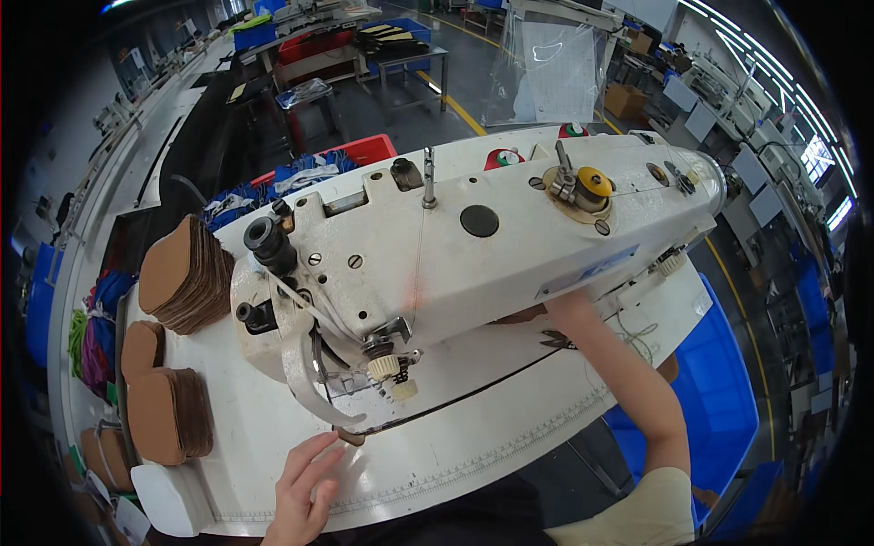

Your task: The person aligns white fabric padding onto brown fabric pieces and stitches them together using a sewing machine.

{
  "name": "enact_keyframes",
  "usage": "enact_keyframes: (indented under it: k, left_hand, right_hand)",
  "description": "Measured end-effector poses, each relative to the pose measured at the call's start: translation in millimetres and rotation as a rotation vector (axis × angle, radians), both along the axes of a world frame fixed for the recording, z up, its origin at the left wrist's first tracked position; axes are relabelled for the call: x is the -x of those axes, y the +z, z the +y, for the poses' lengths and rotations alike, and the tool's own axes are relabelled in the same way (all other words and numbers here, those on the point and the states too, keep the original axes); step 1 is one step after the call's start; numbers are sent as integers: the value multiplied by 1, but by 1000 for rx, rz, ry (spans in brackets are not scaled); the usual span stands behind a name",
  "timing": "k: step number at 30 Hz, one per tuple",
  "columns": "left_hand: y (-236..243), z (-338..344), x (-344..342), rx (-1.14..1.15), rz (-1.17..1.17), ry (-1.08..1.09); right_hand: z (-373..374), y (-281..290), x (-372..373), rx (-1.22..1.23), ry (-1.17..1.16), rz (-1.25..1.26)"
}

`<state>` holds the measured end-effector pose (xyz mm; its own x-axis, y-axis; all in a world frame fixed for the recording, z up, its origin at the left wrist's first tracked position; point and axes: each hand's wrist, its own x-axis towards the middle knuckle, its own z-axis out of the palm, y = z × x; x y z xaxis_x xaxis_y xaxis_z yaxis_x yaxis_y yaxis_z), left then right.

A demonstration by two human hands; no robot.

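Note:
A white industrial sewing machine [437,246] lies across the worktable. My left hand [305,487] is at the table's front edge with its fingers stretched and apart, holding nothing. Its fingertips are close to a small brown piece [349,437] near the needle end; whether they touch it I cannot make out. My right hand [570,309] reaches under the machine's arm, which hides the fingers. Beside that hand a flat brown piece [523,316] shows partly from under the machine. Dark thread snips [557,340] lie near my right wrist.
Stacks of brown cut pieces [168,414] stand at the left, with a taller stack [187,273] behind. A blue bin [719,391] sits beyond the table's right end. Loose thread [642,338] lies right of my forearm. A red bin [369,148] with blue bundles is behind the machine.

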<state>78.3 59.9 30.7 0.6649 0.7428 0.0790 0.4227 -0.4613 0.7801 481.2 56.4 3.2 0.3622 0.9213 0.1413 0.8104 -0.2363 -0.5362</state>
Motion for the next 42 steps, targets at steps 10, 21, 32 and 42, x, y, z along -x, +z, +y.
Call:
enact_keyframes:
  k: [10,21,32,42]
  left_hand:
    - [-14,-2,-23,-324,160,-218]
    - [-28,-2,65,-390,392,-38]
    - [59,-23,237,-286,378,674]
    - [44,-3,266,-176,205,503]
  right_hand:
    - [-75,-17,187,-327,846,-355]
    - [-54,-18,208,-132,932,-198]
    - [-30,19,246,-374,1091,-302]
    - [32,13,394,-592,1449,-152]
